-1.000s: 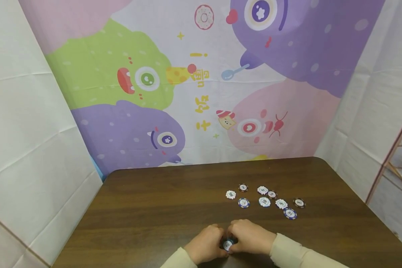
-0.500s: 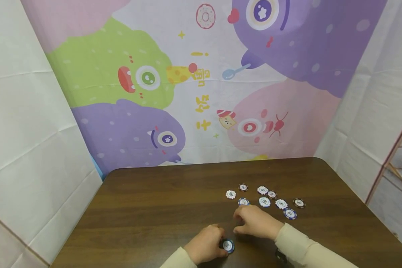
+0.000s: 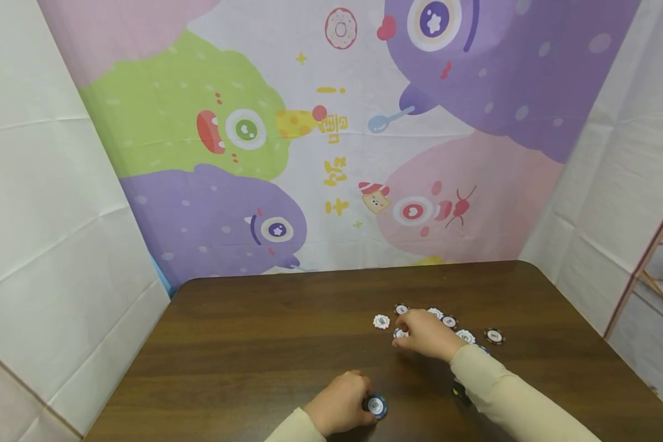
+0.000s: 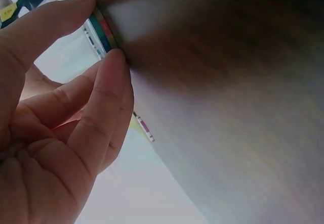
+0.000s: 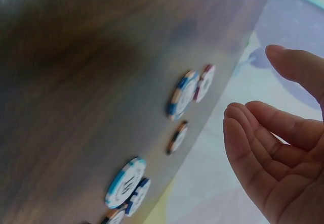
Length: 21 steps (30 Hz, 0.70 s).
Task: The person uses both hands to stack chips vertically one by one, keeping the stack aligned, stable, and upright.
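Note:
My left hand point(image 3: 338, 402) pinches the edge of a small stack of poker chips point(image 3: 377, 406), low in the head view. In the left wrist view, green and reddish chip edges point(image 4: 104, 34) show between thumb and fingertips. Farther up the table, my right hand point(image 3: 430, 334) hovers over a blue-and-white poker chip point(image 3: 399, 333), thumb and fingers apart. The right wrist view shows that hand point(image 5: 283, 148) holding nothing, with the blue-edged chip point(image 5: 183, 95) lying flat beyond the fingertips. The hand partly covers that chip and others in the head view.
A white chip point(image 3: 381, 321) and a brown-edged chip point(image 3: 401, 309) lie beside the right hand. Several more lie to its right, among them another brown-edged chip point(image 3: 494, 336). Behind the wooden table point(image 3: 243, 344) hangs a cartoon-print cloth point(image 3: 342, 245).
My right hand has left the stack and moved up the table to the blue-and-white chip. The left hand stays at the stack.

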Tool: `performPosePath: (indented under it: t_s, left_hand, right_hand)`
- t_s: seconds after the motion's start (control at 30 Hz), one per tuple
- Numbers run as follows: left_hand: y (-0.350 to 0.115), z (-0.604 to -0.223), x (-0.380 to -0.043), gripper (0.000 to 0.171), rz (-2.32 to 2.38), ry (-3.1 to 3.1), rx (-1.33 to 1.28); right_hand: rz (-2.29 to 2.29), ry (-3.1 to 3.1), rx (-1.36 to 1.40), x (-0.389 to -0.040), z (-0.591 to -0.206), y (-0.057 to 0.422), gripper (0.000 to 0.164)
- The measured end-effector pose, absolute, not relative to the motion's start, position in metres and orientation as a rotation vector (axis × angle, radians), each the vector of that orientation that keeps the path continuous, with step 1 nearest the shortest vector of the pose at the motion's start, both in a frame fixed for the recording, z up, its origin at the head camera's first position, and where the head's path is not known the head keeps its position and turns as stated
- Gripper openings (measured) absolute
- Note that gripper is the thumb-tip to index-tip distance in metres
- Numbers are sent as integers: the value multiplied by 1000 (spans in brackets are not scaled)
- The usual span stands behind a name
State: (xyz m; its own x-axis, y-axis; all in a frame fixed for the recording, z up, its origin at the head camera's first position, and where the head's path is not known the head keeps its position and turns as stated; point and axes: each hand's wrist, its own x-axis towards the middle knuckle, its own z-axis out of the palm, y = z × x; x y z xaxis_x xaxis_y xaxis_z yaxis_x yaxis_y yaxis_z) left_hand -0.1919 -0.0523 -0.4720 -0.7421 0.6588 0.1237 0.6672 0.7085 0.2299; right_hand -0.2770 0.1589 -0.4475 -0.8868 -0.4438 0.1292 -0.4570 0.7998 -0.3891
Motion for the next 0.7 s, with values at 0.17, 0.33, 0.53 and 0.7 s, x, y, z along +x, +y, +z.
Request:
performPosePath:
  t_s: [0.17, 0.33, 0.53, 0.7]
  left_hand:
    - [-51, -472, -192, 23, -408, -2896, -1106]
    - [-51, -473, -192, 23, -413, -2907, -1095]
    - [-51, -472, -192, 22, -439, -2960, -1087]
    - [-50, -472, -193, 23, -432, -2974, -1083]
  right_hand:
    - [657, -2992, 686, -288, -454, 161, 22]
    - [614, -2983, 719, -293, -459, 162, 18]
    - [623, -3020, 693, -301, -467, 162, 20]
    - [623, -3041, 673, -305, -473, 161, 19]
